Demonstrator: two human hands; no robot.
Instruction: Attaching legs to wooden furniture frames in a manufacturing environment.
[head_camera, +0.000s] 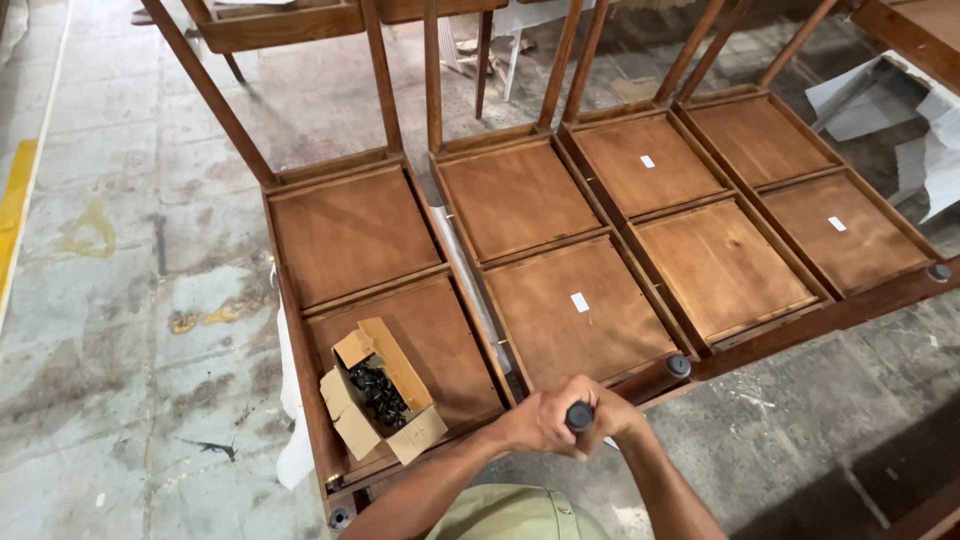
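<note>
Okay so the thing I'm looking at is a small black round foot cap (579, 416) sitting on the end of a wooden leg, right at the bottom middle of the view. Both hands are bunched up around it. The left hand (536, 420) has its grip wrapped tight round the leg end just under the cap, and the right hand (618, 417) is pressed in from the other side, fingers curled close against the cap too. Can't see the fingertips properly, but neither grip is wide, both are closed in on that same spot.

That leg belongs to a row of brown wooden furniture pieces (578, 310) lying upside down on the floor, undersides facing up, each showing two square panels inside a frame. A few panels carry small white stickers (579, 301). Another black cap (679, 365) is already on a leg end just to the right of the hands, one more (939, 271) is far over at the right edge, and one (339, 517) sits low down at the left corner.

Left of the hands, resting in the nearest panel of the leftmost piece, there's an open cardboard box (378, 402) full of little black parts. Thin wooden legs (382, 75) stick up and away at the top. The concrete floor (110, 330) is stained and scuffed, with crumpled white paper (925, 135) over on the right
</note>
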